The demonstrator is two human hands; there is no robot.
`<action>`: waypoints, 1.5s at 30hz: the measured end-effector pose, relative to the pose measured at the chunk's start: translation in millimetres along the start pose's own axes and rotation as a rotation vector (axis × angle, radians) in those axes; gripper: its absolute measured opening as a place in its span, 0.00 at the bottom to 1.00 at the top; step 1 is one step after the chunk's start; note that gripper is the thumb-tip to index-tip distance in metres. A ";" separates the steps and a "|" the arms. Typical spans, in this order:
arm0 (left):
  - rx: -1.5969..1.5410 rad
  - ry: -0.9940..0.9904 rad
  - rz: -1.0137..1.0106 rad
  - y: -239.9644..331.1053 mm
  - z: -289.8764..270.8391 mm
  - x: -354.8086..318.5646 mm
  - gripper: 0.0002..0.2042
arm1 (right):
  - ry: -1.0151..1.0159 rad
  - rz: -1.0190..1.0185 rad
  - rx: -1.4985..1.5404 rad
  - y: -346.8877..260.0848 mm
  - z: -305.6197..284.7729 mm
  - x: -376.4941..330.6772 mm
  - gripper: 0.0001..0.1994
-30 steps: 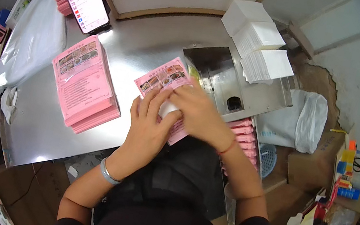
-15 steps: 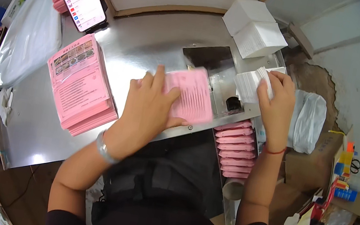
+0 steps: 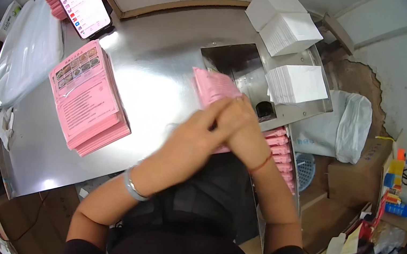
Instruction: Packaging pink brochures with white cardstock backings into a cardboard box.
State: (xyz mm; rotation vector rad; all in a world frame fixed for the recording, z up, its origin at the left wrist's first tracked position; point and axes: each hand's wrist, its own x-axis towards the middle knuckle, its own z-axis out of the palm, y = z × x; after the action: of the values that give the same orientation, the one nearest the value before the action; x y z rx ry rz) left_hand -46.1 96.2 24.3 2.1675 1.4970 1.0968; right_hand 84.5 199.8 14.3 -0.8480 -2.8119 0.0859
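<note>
A pink packet (image 3: 215, 86) is tilted at the metal table's front edge, its upper part showing past my hands. My left hand (image 3: 190, 144) grips its near left side, the fingertips hidden behind my other hand. Over the packet's near end, my right hand (image 3: 241, 128) is closed and crosses my left fingers. What it pinches is hidden and blurred. Further right stands a stack of folded white paper slips (image 3: 300, 87). On my left lies a thick pile of pink printed sheets (image 3: 88, 107).
A phone (image 3: 83, 2) leans at the back left beside clear plastic bags (image 3: 32, 50). Two white paper stacks (image 3: 290, 33) stand at the back right. Below the table edge, several pink packets (image 3: 281, 154) fill a narrow holder. A dark rectangular opening (image 3: 229, 58) lies behind my hands.
My right hand has left the white slips stack and moved left and nearer to meet my left hand. The pink packet has turned and tilted, and is now mostly covered.
</note>
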 end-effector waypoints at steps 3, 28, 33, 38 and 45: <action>-0.160 -0.058 -0.020 26.6 -21.7 -2.9 0.30 | -0.071 0.118 -0.048 18.9 -0.6 17.2 0.07; 0.384 0.050 -0.252 -3.3 0.0 -32.4 0.19 | 0.509 0.278 -0.098 55.1 -69.4 -42.0 0.12; 0.291 0.099 -0.230 -0.1 -1.8 -33.2 0.20 | 0.530 0.253 0.052 60.9 -75.6 -50.0 0.13; 0.297 -0.102 -0.180 -5.5 -15.7 -45.3 0.23 | 0.570 0.109 -0.056 70.9 -78.5 -52.9 0.17; 0.281 0.046 -0.314 -15.2 -27.7 -46.9 0.18 | 0.266 -0.171 0.102 -45.5 -15.5 -21.3 0.15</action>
State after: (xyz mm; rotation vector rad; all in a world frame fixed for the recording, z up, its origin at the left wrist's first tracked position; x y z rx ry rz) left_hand -84.4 55.8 13.7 1.9865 2.0335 0.8786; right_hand 80.5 150.0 30.9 -0.5489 -2.5914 0.0831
